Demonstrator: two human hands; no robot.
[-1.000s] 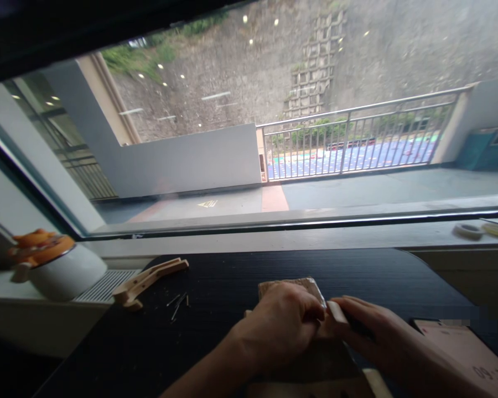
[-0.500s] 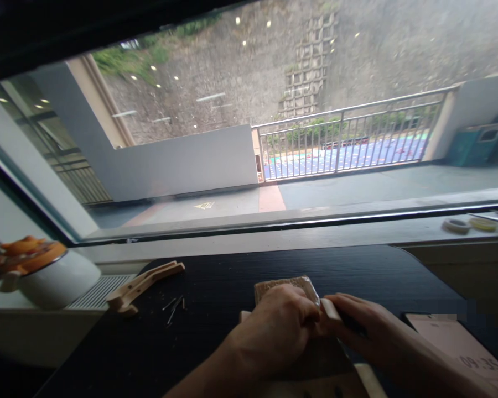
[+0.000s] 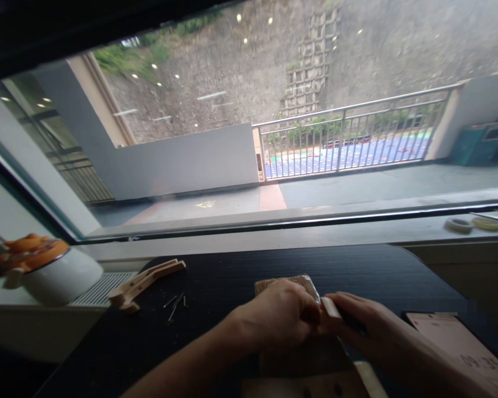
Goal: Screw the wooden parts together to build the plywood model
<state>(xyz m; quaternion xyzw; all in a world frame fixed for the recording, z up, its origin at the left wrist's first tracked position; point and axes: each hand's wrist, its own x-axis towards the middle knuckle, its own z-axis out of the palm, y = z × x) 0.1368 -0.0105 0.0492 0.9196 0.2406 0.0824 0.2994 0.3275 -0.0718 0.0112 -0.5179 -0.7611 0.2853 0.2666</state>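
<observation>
My right hand [image 3: 368, 319] pinches a pale, blunt-ended wooden piece [image 3: 331, 309]. My left hand [image 3: 288, 314] curls over a shiny-edged brown block [image 3: 267, 286]; I can't tell its grip.

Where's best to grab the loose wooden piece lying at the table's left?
Probably pinch the wooden piece across its narrow middle, coming from above: its near end is bulkier, and small metal pieces lie to its right.
</observation>
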